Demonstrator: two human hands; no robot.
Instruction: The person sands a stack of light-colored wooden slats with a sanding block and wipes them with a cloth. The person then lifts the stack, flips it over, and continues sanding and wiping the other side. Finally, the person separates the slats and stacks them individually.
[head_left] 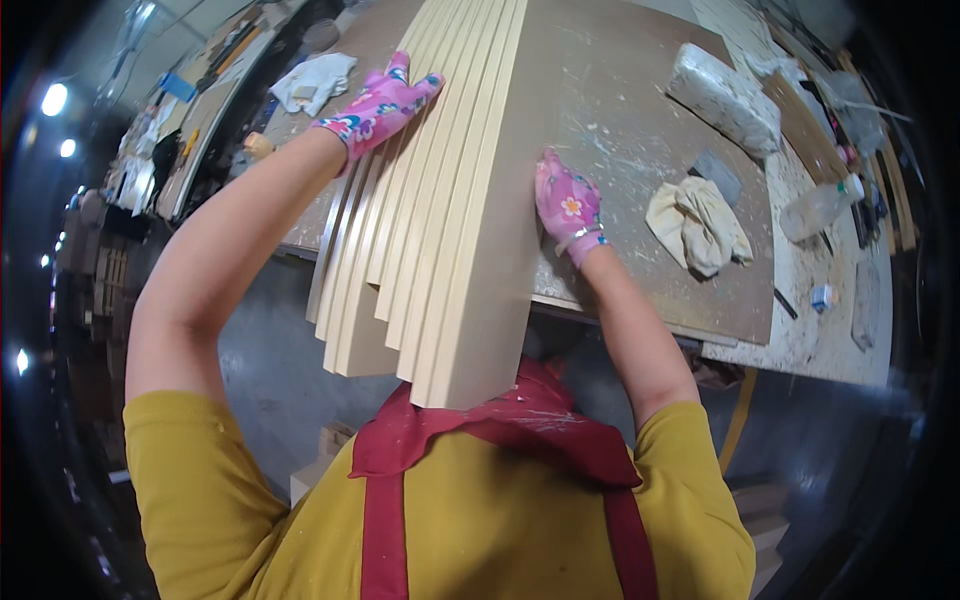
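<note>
Several long cream boards (490, 220) stand on edge, packed side by side, their near ends staggered and jutting over the table's front edge. My left hand (385, 105), in a pink flowered glove, lies across the top edges on the left of the stack, with fingers spread. On the right, my right hand (570, 205), in a matching glove, is against or close beside the outer face of the rightmost board. Its fingers are mostly hidden from view, so their grip does not show.
The brown worktable (620, 110) is scuffed and paint-spotted. To the right lie a cream cloth (700, 225), a grey pad (718, 175), a plastic-wrapped block (725, 95) and a clear bottle (815, 210). A white cloth (315, 82) lies at the far left.
</note>
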